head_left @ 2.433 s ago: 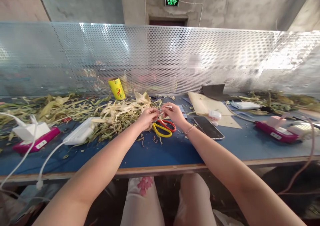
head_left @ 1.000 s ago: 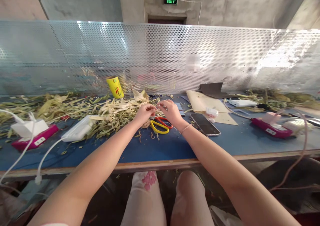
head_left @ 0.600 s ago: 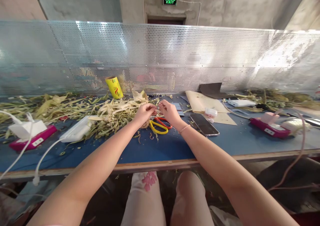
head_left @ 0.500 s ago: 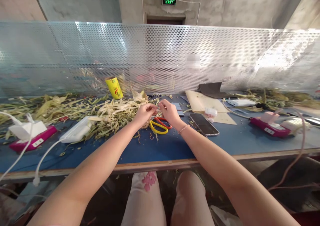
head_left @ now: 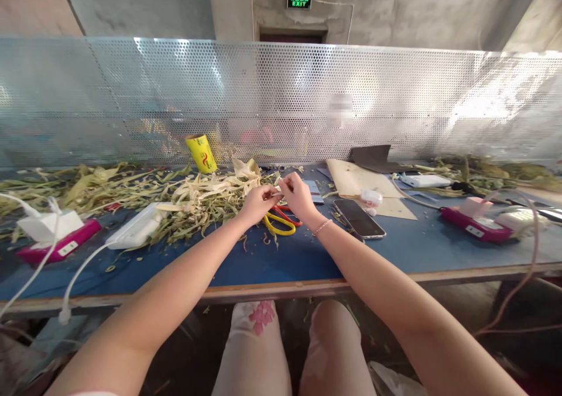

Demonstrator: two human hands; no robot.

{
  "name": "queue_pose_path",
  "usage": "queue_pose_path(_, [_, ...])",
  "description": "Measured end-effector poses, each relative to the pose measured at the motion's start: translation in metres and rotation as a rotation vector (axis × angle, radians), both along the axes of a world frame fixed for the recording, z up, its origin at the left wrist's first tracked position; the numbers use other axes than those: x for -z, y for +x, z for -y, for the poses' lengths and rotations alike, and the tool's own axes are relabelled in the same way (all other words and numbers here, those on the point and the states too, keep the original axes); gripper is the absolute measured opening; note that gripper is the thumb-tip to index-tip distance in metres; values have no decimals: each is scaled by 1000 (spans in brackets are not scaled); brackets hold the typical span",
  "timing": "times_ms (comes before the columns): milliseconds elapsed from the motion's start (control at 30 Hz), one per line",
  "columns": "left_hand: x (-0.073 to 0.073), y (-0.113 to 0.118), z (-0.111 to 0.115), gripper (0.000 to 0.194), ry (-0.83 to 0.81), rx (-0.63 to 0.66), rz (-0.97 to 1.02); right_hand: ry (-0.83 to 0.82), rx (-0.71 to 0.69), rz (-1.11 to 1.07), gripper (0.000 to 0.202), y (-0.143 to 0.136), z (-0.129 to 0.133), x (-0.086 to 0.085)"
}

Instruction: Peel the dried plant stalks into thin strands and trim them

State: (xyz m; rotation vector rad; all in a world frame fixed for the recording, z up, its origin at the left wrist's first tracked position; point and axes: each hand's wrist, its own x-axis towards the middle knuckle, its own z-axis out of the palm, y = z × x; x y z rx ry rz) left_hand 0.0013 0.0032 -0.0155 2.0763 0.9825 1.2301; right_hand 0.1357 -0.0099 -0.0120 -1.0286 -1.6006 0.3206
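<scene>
Far left, I've got a purple power strip (head_left: 86, 232) with a white charger (head_left: 55, 226) on it, then a white box (head_left: 137, 226) against the dried leaves (head_left: 204, 194). That pile runs along the tabletop (head_left: 285, 261) to just beside my left hand (head_left: 262, 203). Yellow tube (head_left: 201, 153) tilted behind the pile. Left fingers bent in, tips near the right ones; can't tell if they grip anything. Scissors (head_left: 280, 231) lie just below, yellow and red handles showing, the rest hidden. Right hand (head_left: 294, 196): fingers curled, tips bunched, grip on anything also unclear. A card (head_left: 314, 192) sits just right of it, then the phone (head_left: 360, 219), cream paper (head_left: 353, 179) behind. Far right, second power strip (head_left: 461, 224).
</scene>
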Motion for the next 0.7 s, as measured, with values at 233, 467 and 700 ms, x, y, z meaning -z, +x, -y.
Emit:
queue_pose_path(233, [-8, 3, 12, 12, 116, -35, -114, -10, -35, -22, 22, -2, 1, -2])
queue_pose_path(467, [-13, 1, 17, 25, 267, -46, -237, -47, -102, -98, 22, -4, 2, -3])
queue_pose_path(700, [-14, 0, 17, 20, 238, -87, -211, -31, -103, -109, 24, -3, 2, -5])
